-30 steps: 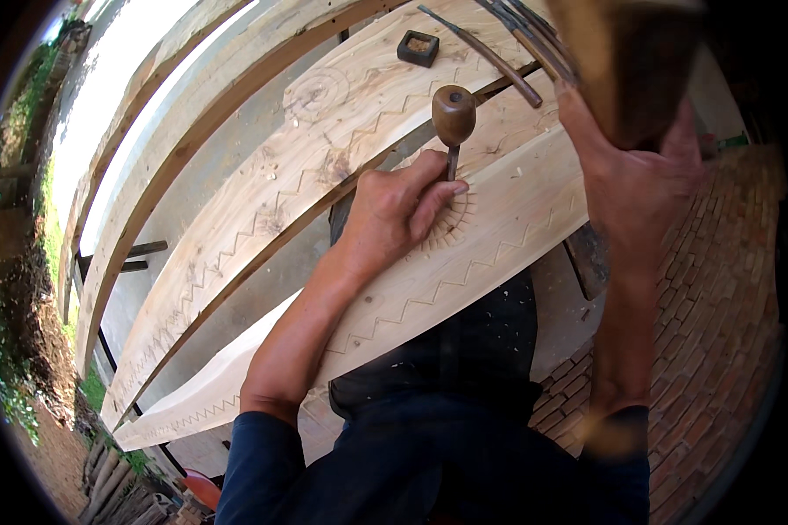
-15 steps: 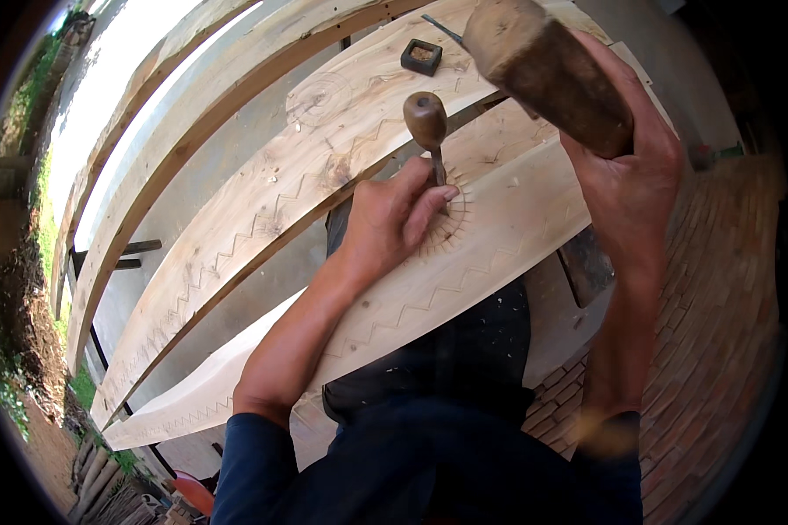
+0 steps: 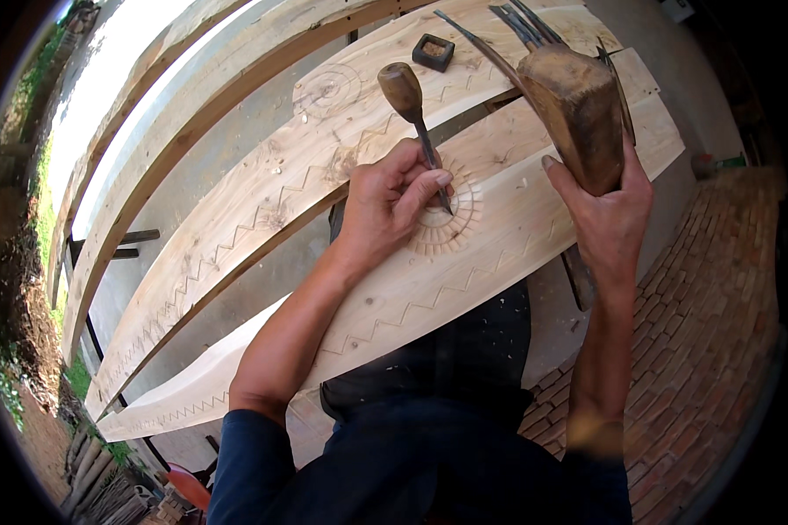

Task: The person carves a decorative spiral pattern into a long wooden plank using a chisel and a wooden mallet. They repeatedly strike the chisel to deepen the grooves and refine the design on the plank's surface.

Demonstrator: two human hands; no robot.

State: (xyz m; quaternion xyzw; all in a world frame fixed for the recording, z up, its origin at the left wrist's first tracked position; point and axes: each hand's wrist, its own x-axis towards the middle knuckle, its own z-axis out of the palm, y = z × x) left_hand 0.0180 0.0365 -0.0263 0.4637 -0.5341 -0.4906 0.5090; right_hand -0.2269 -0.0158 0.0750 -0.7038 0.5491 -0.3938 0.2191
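My left hand (image 3: 392, 206) grips a chisel (image 3: 411, 109) with a rounded wooden handle, its steel tip set into a carved round rosette (image 3: 451, 219) on the near pale wooden plank (image 3: 517, 254). My right hand (image 3: 606, 210) holds a heavy wooden mallet (image 3: 573, 109) upright, to the right of the chisel handle and about level with it. A zigzag line is cut along the plank's edge. A second carved plank (image 3: 271, 197) lies just behind, with zigzags and a ring pattern.
Several metal carving tools (image 3: 521, 22) and a small dark square block (image 3: 433, 51) lie on the far plank. More long planks (image 3: 149, 149) run off to the left. A brick floor (image 3: 709, 332) is at the right, with grass and logs at the left rim.
The mallet has come down from high above to beside the chisel handle. My left hand and the chisel have stayed on the rosette, shifting slightly.
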